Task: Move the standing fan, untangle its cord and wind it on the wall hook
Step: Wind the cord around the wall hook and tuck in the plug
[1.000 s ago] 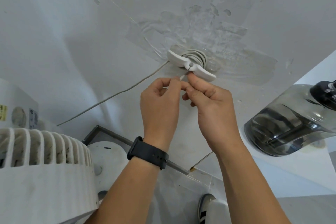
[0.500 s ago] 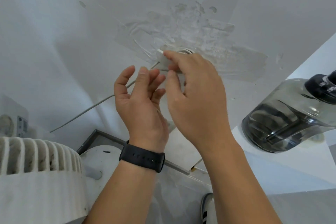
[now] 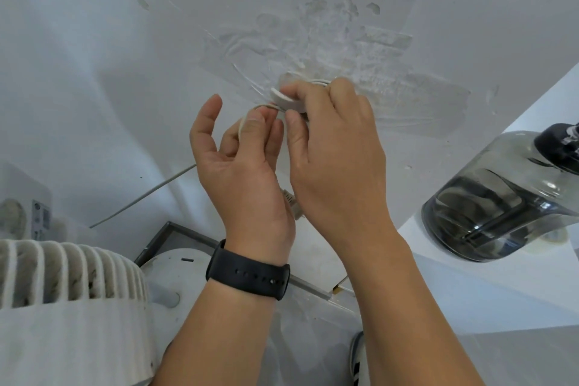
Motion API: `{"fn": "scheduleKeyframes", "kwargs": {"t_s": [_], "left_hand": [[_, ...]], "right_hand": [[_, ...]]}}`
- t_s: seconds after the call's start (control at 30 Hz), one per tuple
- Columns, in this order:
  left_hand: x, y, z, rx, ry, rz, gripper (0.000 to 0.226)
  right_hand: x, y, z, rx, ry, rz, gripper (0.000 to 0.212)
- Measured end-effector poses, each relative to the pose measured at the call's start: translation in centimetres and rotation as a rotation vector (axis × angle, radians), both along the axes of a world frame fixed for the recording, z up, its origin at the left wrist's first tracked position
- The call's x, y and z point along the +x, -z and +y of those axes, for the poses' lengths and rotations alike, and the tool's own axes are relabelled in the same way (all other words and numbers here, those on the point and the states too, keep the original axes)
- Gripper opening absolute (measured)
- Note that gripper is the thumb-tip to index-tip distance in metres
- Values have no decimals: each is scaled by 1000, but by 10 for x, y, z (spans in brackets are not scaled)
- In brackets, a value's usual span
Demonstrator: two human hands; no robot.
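At the centre of the frame, against a scarred patch of white wall (image 3: 94, 41), we find both hands raised to the wall hook (image 3: 283, 98). The right hand (image 3: 332, 147) covers most of the hook, fingers curled over it and the turns of cord wound behind; its thumb comes in from below. We cannot quite tell whether it pinches the cord or only steadies the hook.

The left hand (image 3: 241, 160), with a black watch (image 3: 247, 277) on its wrist, sits just left of the hook. Its fingertips pinch a loop of the cord (image 3: 150, 193) close to the hook, thumb standing free. From behind this hand the cord runs slack down toward the lower left of the frame. The plug (image 3: 289, 200) shows between the two wrists, hanging below the hook.

The standing fan (image 3: 69, 307) fills the lower left corner, grille up, its base near the wall.

Progress, as we judge it: the fan looks placed, and several turns are already on the hook. No knots show in the visible run of cord. What is left seems small, namely seating the last loop and securing the plug end so it does not unwind.

At the right edge, a smoky plastic water jug (image 3: 501, 197) rests on a white ledge (image 3: 470, 291). A shoe (image 3: 357, 360) shows at the bottom.
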State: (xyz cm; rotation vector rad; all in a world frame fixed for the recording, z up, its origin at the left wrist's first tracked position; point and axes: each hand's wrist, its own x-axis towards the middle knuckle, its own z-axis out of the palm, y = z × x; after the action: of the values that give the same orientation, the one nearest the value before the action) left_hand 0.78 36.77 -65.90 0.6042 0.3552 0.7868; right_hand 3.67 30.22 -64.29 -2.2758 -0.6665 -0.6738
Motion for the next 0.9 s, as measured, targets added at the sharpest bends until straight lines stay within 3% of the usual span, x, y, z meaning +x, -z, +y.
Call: {"fn": "scheduleKeyframes", "kwargs": {"t_s": [0.27,0.47,0.67,0.9], "left_hand": [[0,-5,1,161,-39,36,30],[-2,-6,2,284,-23,18,32],[-3,-13,1,488,-55,42,31],[-6,-11,-1,506,20,32,38]], "right_hand": [[5,-3,-2,-22,-10,25,19],[11,-7,-12,2,-114,98,17],[13,-11,-24,-7,-262,162,22],[10,-16,-31,74,-348,189,38]]}}
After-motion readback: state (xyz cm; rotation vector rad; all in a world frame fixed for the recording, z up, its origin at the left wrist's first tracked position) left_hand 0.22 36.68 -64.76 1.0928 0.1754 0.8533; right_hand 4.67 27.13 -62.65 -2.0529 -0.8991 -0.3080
